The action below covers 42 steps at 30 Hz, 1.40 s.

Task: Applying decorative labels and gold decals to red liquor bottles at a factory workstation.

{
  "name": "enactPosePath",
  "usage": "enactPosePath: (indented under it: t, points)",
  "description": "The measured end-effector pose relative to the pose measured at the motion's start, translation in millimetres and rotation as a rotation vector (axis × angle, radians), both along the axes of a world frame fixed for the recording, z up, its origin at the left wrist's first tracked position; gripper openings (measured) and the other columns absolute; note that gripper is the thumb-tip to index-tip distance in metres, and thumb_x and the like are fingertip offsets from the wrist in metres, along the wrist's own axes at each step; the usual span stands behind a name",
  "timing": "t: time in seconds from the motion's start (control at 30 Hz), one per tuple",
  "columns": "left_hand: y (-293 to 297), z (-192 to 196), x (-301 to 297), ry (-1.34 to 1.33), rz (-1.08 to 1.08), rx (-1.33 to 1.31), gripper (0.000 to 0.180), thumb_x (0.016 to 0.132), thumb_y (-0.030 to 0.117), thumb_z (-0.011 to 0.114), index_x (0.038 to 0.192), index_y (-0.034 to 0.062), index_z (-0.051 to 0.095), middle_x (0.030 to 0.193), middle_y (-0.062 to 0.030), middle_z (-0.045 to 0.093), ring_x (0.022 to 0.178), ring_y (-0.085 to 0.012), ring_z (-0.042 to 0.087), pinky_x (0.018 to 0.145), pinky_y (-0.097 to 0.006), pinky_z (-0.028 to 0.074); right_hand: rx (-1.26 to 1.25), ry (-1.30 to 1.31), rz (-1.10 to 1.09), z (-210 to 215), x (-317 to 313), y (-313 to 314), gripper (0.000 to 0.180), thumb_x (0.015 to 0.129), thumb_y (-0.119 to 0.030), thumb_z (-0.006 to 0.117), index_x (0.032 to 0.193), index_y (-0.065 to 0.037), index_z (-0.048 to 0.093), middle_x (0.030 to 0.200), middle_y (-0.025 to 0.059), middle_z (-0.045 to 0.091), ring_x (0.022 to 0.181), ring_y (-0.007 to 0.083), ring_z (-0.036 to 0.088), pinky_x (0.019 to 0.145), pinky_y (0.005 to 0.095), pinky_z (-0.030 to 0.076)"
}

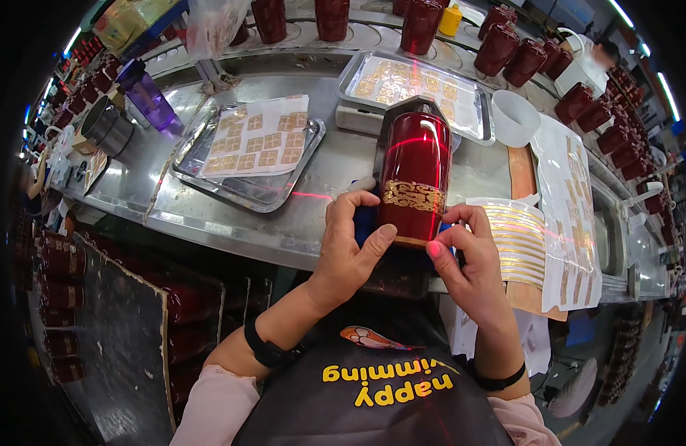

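A glossy dark red bottle (417,160) with a gold scroll-patterned band lies tilted in a dark holder (387,123), its base towards me. A thin gold-brown line runs along the base edge. My left hand (348,249) is at the bottle's lower left, thumb and index finger spread apart, their tips close to or touching its side. At the lower right, my right hand (469,260) has curled fingers, with thumb and index near the base edge. Whether a thin strip lies between them cannot be made out. A red laser line crosses the bottle and the right thumb.
Left stands a metal tray (302,175) with a sheet of gold square decals (257,137); behind the bottle, another decal tray (484,126). Right are a white tub (515,119), gold-striped strips (517,241) and a decal sheet (569,223). Red bottles (421,26) line the conveyor. A purple bottle (146,97) stands left.
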State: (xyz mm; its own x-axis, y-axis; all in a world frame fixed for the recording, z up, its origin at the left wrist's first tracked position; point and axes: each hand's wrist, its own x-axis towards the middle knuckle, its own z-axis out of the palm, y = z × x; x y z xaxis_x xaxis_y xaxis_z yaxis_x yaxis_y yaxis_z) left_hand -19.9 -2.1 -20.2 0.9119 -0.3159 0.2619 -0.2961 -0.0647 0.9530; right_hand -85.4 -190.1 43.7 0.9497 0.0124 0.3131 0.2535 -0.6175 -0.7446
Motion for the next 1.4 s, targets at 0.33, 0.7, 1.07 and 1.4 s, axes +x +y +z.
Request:
enactPosePath:
  t: [0.33,0.7,1.07,1.4]
  points:
    - [-4,3,1,-0.048,0.003,0.02,0.052,0.089,0.032,0.067,0.122,-0.0002,0.043,0.121,-0.0172,0.047,0.115,-0.0302,0.044,0.102,-0.039,0.033,0.018,0.021,-0.015,-4,-2,-3,0.015,0.087,-0.011,0.067,0.082,0.0,0.059,0.106,0.0134,0.051,0.095,0.0225,0.05,0.078,0.03,0.042]
    - [-1,3,3,0.165,-0.116,-0.278,0.051,0.094,0.032,0.063,0.126,-0.0001,0.04,0.125,-0.0147,0.046,0.119,-0.0205,0.042,0.103,-0.034,0.033,0.026,0.026,-0.004,-8,-1,-6,0.014,0.086,-0.011,0.068,0.082,0.0,0.06,0.108,0.0143,0.051,0.097,0.0228,0.051,0.081,0.0302,0.043]
    - [-6,-5,4,-0.039,-0.021,-0.045,0.061,0.089,0.034,0.068,0.129,-0.001,0.039,0.126,-0.0177,0.045,0.12,-0.0294,0.043,0.105,-0.039,0.032,0.081,0.028,-0.016,-13,0,-7,0.013,0.084,-0.009,0.069,0.082,0.001,0.062,0.103,0.0145,0.051,0.09,0.0243,0.054,0.076,0.0316,0.046]
    - [-9,-4,2,0.009,-0.018,-0.089,0.061,0.089,0.034,0.068,0.129,-0.001,0.039,0.126,-0.0172,0.045,0.12,-0.0286,0.042,0.105,-0.039,0.032,0.128,0.04,0.015,-15,0,-11,0.013,0.085,-0.01,0.069,0.084,0.001,0.061,0.103,0.0134,0.051,0.096,0.0236,0.052,0.082,0.0313,0.043]
